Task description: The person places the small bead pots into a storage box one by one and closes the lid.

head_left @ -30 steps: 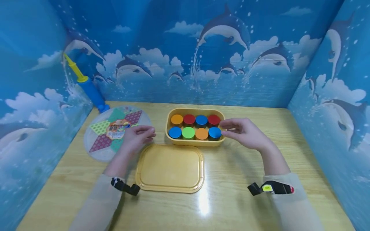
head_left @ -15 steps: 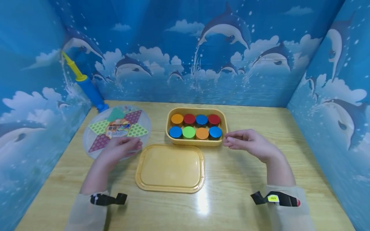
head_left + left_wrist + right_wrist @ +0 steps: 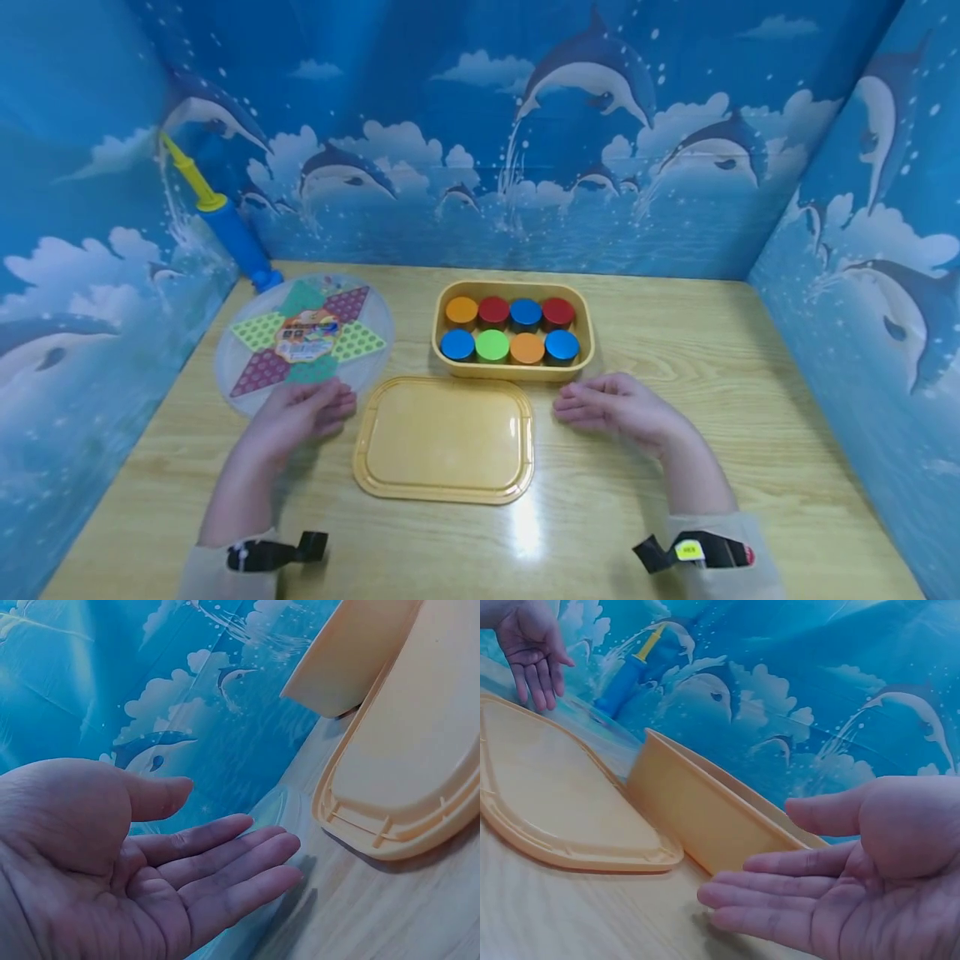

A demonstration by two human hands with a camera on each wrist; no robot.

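A yellow plastic box (image 3: 437, 333) stands mid-table, holding two rows of round jars with orange, red, blue and green lids, such as the green-lidded jar (image 3: 492, 346). In front of it lies a flat yellow lid (image 3: 446, 437). Left of that lid is my left hand (image 3: 296, 417), its palm bare in the left wrist view and its fingers nearly straight. My right hand (image 3: 618, 408) is right of the lid, just in front of the box's right corner. Relaxed, extended fingers (image 3: 772, 889) show in the right wrist view, with nothing held.
A round translucent plastic piece (image 3: 240, 333) with coloured triangles lies at the left, partly behind my left hand. Behind it a blue pump (image 3: 236, 242) with a yellow nozzle leans against the wall. Dolphin-printed walls (image 3: 480, 208) enclose the table's back and sides.
Both hands have drawn back toward me from the box. The left has also shifted left, uncovering more of the round piece. The right has left the box's right side. Box and lid stay put.
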